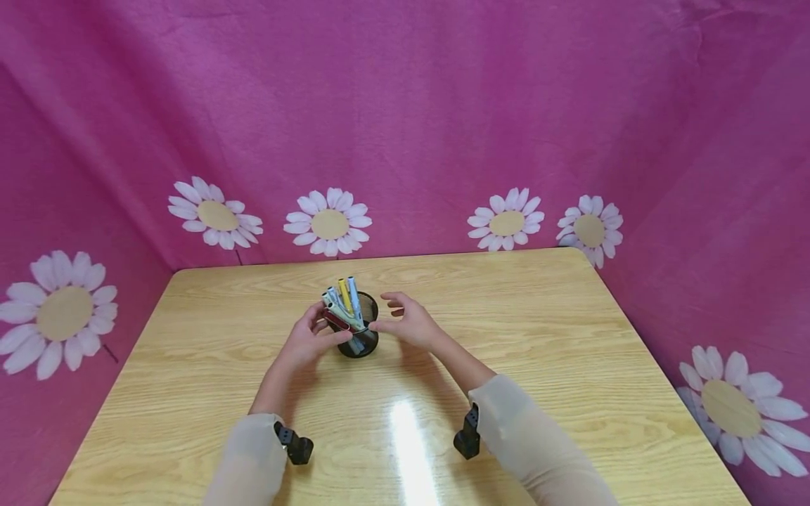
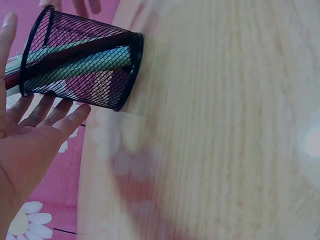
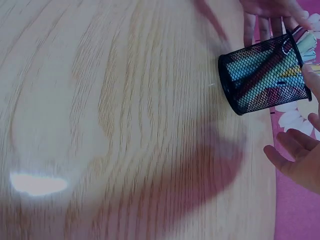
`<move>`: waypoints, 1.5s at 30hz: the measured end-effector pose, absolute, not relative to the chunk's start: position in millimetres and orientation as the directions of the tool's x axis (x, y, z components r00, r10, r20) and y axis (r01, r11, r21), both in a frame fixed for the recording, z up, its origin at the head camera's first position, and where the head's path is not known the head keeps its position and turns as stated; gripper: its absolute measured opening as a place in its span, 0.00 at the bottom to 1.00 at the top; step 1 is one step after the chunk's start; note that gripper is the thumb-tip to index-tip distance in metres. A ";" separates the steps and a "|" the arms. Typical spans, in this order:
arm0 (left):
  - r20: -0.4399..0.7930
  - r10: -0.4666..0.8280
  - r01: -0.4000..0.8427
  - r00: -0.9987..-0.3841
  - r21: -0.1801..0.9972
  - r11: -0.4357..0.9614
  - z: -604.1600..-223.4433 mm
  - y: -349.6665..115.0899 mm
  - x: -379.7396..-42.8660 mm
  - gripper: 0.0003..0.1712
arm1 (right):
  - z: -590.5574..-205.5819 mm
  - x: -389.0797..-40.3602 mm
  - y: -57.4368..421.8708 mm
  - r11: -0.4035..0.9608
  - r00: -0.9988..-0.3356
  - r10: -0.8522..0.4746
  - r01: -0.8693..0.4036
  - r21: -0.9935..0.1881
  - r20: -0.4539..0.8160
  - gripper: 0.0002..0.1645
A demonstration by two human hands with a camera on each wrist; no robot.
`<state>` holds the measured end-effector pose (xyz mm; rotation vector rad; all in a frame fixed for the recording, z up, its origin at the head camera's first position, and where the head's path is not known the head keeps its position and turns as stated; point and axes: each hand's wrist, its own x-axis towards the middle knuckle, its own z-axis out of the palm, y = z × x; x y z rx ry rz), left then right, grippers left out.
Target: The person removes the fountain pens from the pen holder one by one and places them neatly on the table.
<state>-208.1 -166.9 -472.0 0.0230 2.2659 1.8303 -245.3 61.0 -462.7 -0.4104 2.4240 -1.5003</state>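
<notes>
A black mesh pen cup [image 1: 363, 344] stands on the wooden table, holding several pens or markers, among them a yellow one [image 1: 344, 295], pale blue and green ones, and a dark red one [image 1: 336, 320]. My left hand [image 1: 306, 343] is at the cup's left side, its extended fingers along the mesh [image 2: 85, 57]; whether it bears any weight I cannot tell. On the other side, my right hand [image 1: 413, 325] has its thumb near the rim. Its fingers [image 3: 282, 159] are spread and apart from the cup in the right wrist view.
The light wooden table [image 1: 538, 351] has a bright glare patch near its front. Behind and along the sides hangs a pink cloth [image 1: 405, 126] with white daisies. A small black camera sits on each wrist.
</notes>
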 end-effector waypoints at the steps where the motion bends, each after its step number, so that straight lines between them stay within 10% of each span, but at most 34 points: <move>1: -0.166 0.154 -0.130 -0.974 0.967 0.218 -472.9 -165.8 -208.0 0.53 | -464.0 -245.3 60.5 0.413 -0.923 -0.379 -0.102 -0.905 -0.069 0.41; 45: -0.109 0.194 -0.077 -0.975 0.984 0.163 -483.5 -79.0 -224.6 0.54 | -467.3 -249.6 131.0 0.346 -0.904 -0.395 0.022 -0.938 -0.166 0.43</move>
